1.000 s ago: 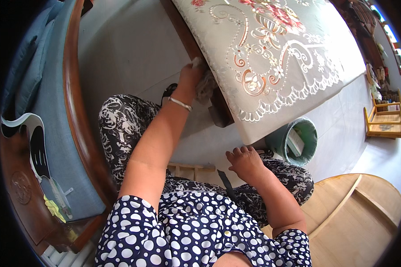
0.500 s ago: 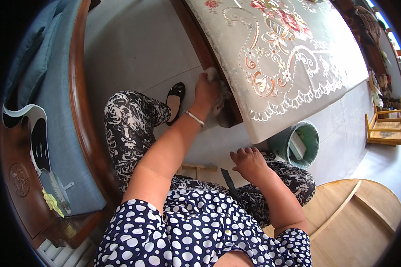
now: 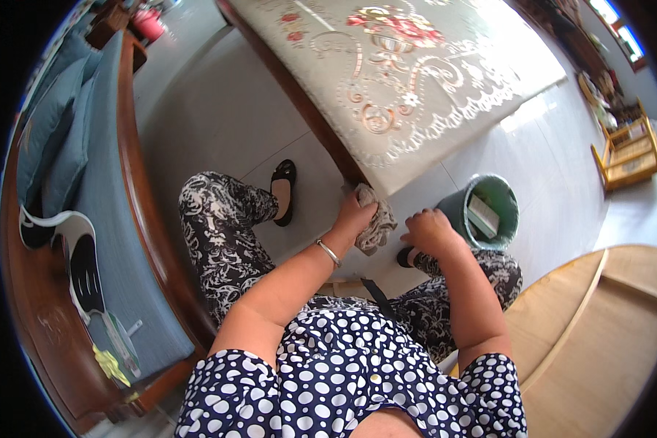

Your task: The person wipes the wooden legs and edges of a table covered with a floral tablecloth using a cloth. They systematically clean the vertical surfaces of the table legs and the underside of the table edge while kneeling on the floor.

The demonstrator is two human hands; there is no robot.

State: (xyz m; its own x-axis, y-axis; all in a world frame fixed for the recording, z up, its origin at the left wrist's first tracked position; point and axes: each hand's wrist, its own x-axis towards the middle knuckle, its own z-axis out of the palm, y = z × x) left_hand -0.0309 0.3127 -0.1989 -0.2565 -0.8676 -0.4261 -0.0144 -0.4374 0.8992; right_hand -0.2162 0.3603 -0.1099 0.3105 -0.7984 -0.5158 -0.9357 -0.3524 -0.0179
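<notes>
My left hand (image 3: 354, 221), with a silver bangle on the wrist, is closed around a crumpled grey-beige rag (image 3: 377, 225). It is held just at the near corner of the low table's dark wooden frame (image 3: 336, 150). A pale tablecloth (image 3: 387, 150) with embroidered flowers and a scalloped pattern covers the tabletop. To the right of the rag, a little apart from it, my right hand (image 3: 429, 232) hangs above the floor with loosely bent fingers and nothing visible in it.
A green bin (image 3: 456, 208) with a white box inside stands beside my right hand. On the left is a wooden sofa with blue cushions (image 3: 135, 255). A round wooden board (image 3: 584, 336) lies at lower right; a small wooden chair (image 3: 629, 155) stands farther off.
My left hand and the rag have come down from the table's side edge to its near corner. My right hand has risen slightly and moved closer to the rag. The view has shifted.
</notes>
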